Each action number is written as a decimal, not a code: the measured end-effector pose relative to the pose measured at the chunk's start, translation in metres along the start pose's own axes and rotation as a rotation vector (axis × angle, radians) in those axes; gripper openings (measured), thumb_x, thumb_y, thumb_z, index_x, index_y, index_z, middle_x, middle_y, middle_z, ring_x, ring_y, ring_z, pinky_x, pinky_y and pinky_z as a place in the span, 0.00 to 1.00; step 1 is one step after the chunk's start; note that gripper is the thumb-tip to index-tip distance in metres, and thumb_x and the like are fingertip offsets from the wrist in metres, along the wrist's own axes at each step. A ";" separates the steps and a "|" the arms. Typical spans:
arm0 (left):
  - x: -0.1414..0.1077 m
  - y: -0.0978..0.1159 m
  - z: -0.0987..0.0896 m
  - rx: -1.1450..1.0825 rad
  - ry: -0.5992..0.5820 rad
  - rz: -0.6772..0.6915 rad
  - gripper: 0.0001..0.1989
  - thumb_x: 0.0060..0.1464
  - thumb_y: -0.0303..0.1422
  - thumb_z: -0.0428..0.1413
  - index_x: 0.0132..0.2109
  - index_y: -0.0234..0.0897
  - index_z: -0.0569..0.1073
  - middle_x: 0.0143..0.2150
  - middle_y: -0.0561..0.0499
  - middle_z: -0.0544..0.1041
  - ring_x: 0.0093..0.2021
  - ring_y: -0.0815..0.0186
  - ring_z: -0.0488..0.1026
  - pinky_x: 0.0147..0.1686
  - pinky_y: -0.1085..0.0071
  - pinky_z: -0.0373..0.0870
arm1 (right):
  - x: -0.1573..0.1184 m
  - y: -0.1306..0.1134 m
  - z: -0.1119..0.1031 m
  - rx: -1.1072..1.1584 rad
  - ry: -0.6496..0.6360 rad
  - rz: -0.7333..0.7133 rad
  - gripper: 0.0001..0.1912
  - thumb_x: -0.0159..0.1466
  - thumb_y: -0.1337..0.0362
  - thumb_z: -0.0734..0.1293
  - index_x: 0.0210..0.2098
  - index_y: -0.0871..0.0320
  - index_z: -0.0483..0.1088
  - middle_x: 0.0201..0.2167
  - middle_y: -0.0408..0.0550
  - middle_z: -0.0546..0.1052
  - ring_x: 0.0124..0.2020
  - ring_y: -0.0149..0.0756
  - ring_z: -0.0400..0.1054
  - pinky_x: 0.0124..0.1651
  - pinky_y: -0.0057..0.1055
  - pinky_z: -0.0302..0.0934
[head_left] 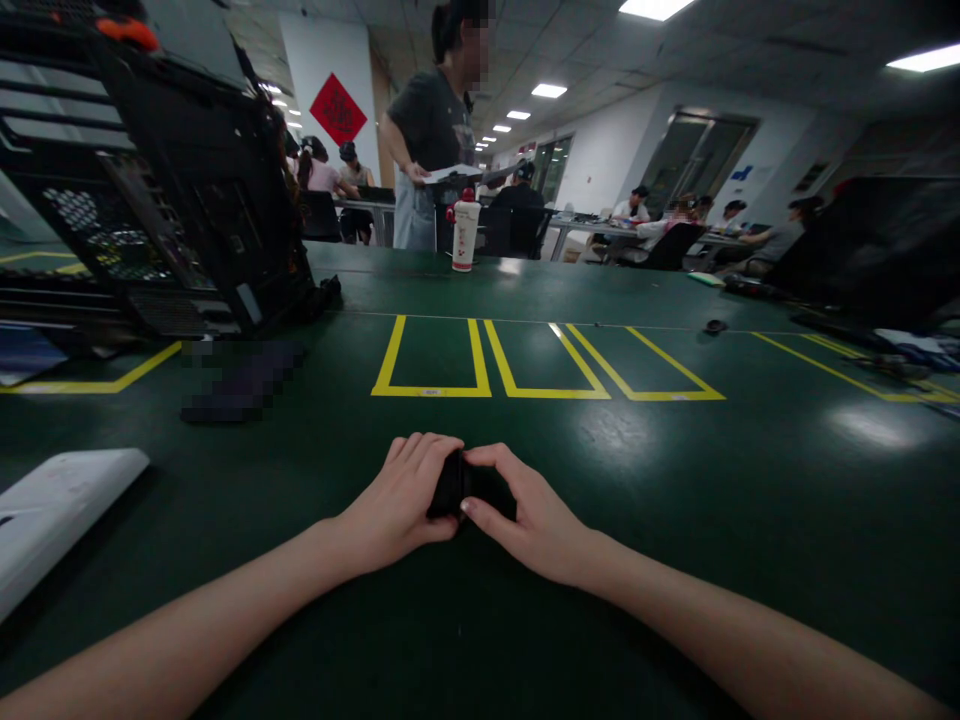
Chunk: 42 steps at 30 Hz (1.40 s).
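Two bare hands at a small black object [448,490], the landmark for all places below, seen as I stand in the room. The object lies low over the green tabletop [525,640], in front of the person; from here I cannot tell whether it rests on the surface or what it is. The left hand [401,495] is partly closed on the object's left side, fingers curved over its far edge and thumb along its near edge, holding it. The right hand [529,510] forms an arch, thumb and forefinger apart with their tips at the object's right end; whether they grip or merely touch I cannot tell.

Beyond the object, three yellow tape outlines [431,392] stand side by side. Farther behind it, a white bottle [464,238] with a red top stands upright, and behind that a person [439,120] holds a pale sheet [452,173]. To the object's left, near the person's forearm, lies a white casing [71,500], partly out of view; beyond and left, a black computer case [217,215]. Far to its right and beyond, a small dark round item [715,327].
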<state>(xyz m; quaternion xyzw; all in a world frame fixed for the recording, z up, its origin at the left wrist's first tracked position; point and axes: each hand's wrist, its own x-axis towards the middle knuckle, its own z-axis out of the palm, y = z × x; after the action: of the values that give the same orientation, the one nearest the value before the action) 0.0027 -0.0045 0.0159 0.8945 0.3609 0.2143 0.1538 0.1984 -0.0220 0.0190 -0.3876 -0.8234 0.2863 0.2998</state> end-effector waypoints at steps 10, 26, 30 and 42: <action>0.001 0.000 0.001 0.011 -0.007 0.003 0.29 0.47 0.27 0.59 0.54 0.38 0.55 0.49 0.45 0.66 0.47 0.55 0.64 0.44 0.59 0.62 | 0.002 0.008 0.004 0.077 0.056 -0.019 0.14 0.61 0.68 0.63 0.47 0.56 0.60 0.44 0.48 0.68 0.46 0.36 0.64 0.50 0.38 0.61; 0.001 -0.001 0.000 -0.006 -0.010 -0.006 0.28 0.48 0.28 0.59 0.53 0.38 0.55 0.49 0.45 0.66 0.47 0.56 0.64 0.45 0.59 0.61 | -0.001 0.003 0.003 0.066 0.052 -0.025 0.12 0.61 0.70 0.63 0.44 0.55 0.60 0.46 0.48 0.66 0.48 0.37 0.63 0.51 0.40 0.61; 0.001 0.000 -0.001 -0.011 -0.022 -0.004 0.28 0.48 0.27 0.58 0.54 0.38 0.54 0.49 0.46 0.65 0.48 0.56 0.63 0.45 0.59 0.61 | 0.000 0.003 0.003 0.055 0.020 -0.004 0.20 0.61 0.69 0.63 0.51 0.55 0.57 0.47 0.50 0.65 0.48 0.38 0.62 0.51 0.40 0.61; 0.002 0.000 0.000 0.002 -0.010 0.001 0.28 0.48 0.28 0.59 0.54 0.39 0.55 0.49 0.45 0.66 0.47 0.56 0.64 0.44 0.59 0.62 | 0.000 0.010 0.005 0.127 0.034 -0.005 0.15 0.62 0.68 0.63 0.48 0.55 0.59 0.45 0.47 0.68 0.47 0.35 0.64 0.51 0.38 0.62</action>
<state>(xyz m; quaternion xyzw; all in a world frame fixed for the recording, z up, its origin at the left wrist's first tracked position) 0.0040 -0.0035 0.0159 0.8959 0.3599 0.2098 0.1544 0.1988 -0.0177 0.0087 -0.3705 -0.7992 0.3307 0.3388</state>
